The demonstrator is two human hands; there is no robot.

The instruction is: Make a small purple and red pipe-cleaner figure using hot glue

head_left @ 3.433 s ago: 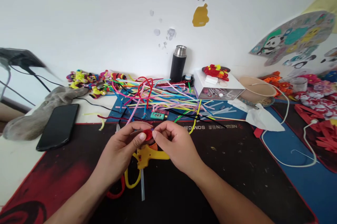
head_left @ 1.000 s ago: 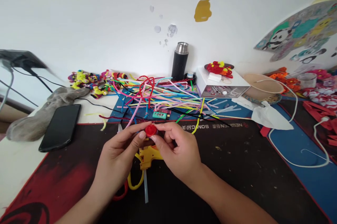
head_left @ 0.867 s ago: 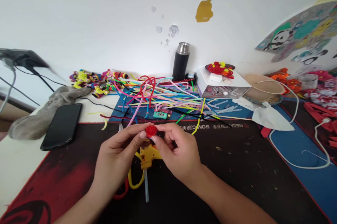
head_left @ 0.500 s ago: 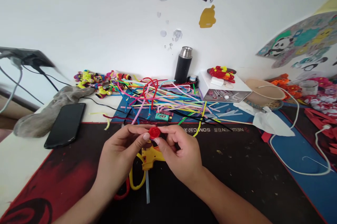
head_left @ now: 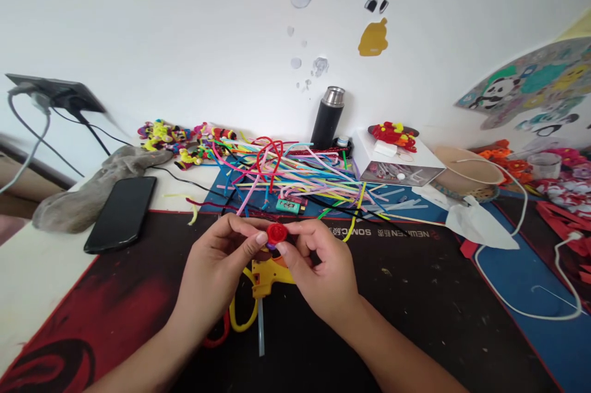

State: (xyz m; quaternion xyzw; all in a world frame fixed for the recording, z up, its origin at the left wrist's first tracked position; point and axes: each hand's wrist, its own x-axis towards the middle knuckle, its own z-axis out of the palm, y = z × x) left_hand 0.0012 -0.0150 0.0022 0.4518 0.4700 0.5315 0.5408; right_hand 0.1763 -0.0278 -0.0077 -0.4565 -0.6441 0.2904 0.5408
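Between the fingertips of both hands sits a small round red coil [head_left: 277, 233], which looks like a wound pipe cleaner. My left hand [head_left: 221, 263] pinches it from the left, thumb and forefinger closed on its edge. From the other side my right hand [head_left: 323, 263] grips it the same way. A bit of purple shows just under the coil. Below the hands lies a yellow hot glue gun [head_left: 264, 279] with a clear glue stick [head_left: 261, 328] sticking out of it, partly hidden by my right hand. Beside it, a yellow pipe cleaner loop [head_left: 242, 322] and a red loop [head_left: 219, 337] rest on the black mat.
Many coloured pipe cleaners [head_left: 295, 171] are heaped behind the hands. A black phone [head_left: 120, 214] lies at left. A black thermos [head_left: 327, 119] and a white box [head_left: 401, 162] stand by the wall. At right are a woven basket [head_left: 466, 168], a tissue [head_left: 480, 225] and a white cable [head_left: 521, 314].
The red coil is tilted slightly, and a purple bit now shows under it. The whole view has shifted a little; both hands keep their grip.
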